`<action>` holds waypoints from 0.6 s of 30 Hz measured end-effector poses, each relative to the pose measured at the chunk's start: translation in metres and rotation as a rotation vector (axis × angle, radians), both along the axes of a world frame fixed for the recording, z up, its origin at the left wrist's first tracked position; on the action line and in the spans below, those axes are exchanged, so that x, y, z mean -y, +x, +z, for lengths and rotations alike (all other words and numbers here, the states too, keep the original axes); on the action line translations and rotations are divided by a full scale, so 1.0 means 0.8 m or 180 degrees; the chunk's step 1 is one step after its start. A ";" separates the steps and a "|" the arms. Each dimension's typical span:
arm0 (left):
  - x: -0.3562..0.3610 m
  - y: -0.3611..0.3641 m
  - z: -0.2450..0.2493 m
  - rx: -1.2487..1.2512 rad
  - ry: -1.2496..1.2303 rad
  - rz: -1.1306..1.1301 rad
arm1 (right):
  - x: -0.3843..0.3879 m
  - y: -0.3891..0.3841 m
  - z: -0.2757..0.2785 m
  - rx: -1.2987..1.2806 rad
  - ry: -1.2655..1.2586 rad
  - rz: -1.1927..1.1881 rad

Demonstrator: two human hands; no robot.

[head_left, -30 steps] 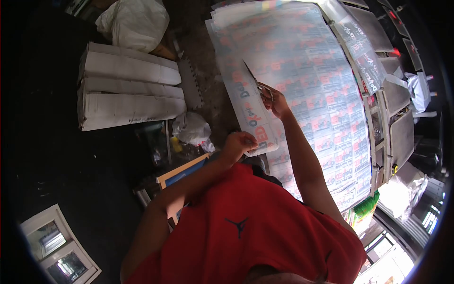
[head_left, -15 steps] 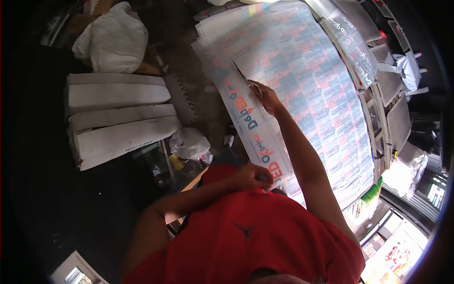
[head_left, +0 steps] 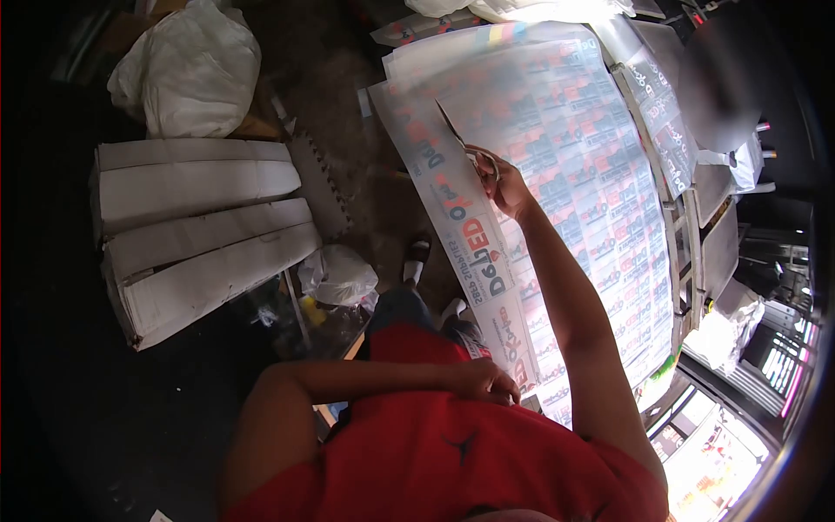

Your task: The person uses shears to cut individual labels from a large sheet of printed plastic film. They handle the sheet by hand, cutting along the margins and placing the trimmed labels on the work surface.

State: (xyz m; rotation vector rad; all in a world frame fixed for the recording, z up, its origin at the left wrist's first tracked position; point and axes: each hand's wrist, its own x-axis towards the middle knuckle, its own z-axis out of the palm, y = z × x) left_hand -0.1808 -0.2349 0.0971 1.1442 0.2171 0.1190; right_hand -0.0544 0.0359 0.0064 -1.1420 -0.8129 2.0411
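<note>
My right hand (head_left: pixel 504 184) is closed round the handles of a pair of scissors (head_left: pixel 450 122). Their dark, long blades point away from me across a large translucent printed sheet (head_left: pixel 557 130), which bears rows of red and blue lettering seen in mirror writing. Along the sheet's left side runs a strip with larger letters. Close to my torso, my left hand (head_left: pixel 489 381) has its fingers curled, beside the near end of that strip. Whether it pinches the sheet's edge is hidden.
Two long white cartons (head_left: pixel 209 248) lie at the left, with a big white bag (head_left: pixel 191 70) beyond them. A smaller plastic bag (head_left: pixel 337 274) sits on the floor. Panels and a frame (head_left: pixel 687 226) border the sheet's right side.
The scissors and my right hand have moved a little relative to the sheet's lettering, and the printed strip lies shifted away from me. My left hand has lowered slightly, fingers still curled.
</note>
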 end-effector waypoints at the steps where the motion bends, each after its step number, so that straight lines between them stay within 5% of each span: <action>1: 0.000 0.001 -0.003 0.0000 0.0000 -0.0004 | -0.007 -0.003 0.000 0.0000 0.0000 -0.0004; 18: -0.017 0.000 -0.004 0.0428 0.0344 -0.0107 | -0.123 -0.054 -0.019 -0.0464 -0.0112 -0.0057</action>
